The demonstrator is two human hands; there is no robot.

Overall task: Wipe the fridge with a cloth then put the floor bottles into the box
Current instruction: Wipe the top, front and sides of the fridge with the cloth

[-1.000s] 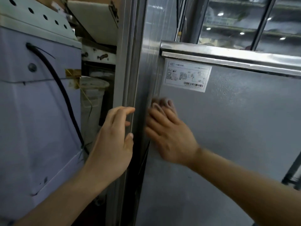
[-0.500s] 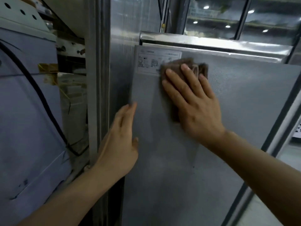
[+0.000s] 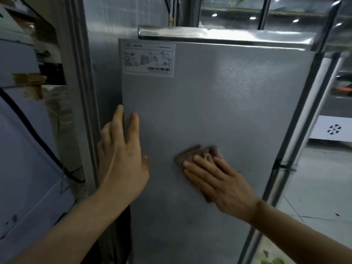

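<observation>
The grey side panel of the fridge (image 3: 219,115) is seen filling the middle of the view, with a shiny metal trim (image 3: 224,36) run along its top at 12 o'clock. A white label (image 3: 149,57) with small print and a barcode is stuck at the panel's upper corner, toward 11 o'clock. The right hand (image 3: 221,182) is laid flat on the panel toward 4 o'clock, its fingers (image 3: 198,169) held straight and spread, and a brown cloth (image 3: 192,154) is pressed beneath them against the metal; the cloth is seen blurred, showing past the fingertips at the panel's middle. The left hand (image 3: 122,159) is placed at 8 o'clock, open with straight fingers, resting on the panel's left edge, some fingers on the front face and others lying beyond the edge beside a grey upright frame (image 3: 83,103). A black cable (image 3: 36,136) is hung across a pale blue cabinet (image 3: 24,159) at 9 o'clock. A white sign with a snowflake mark (image 3: 334,129) is seen at 3 o'clock, above a light floor (image 3: 312,195). Neither bottles nor a box can be made out here.
</observation>
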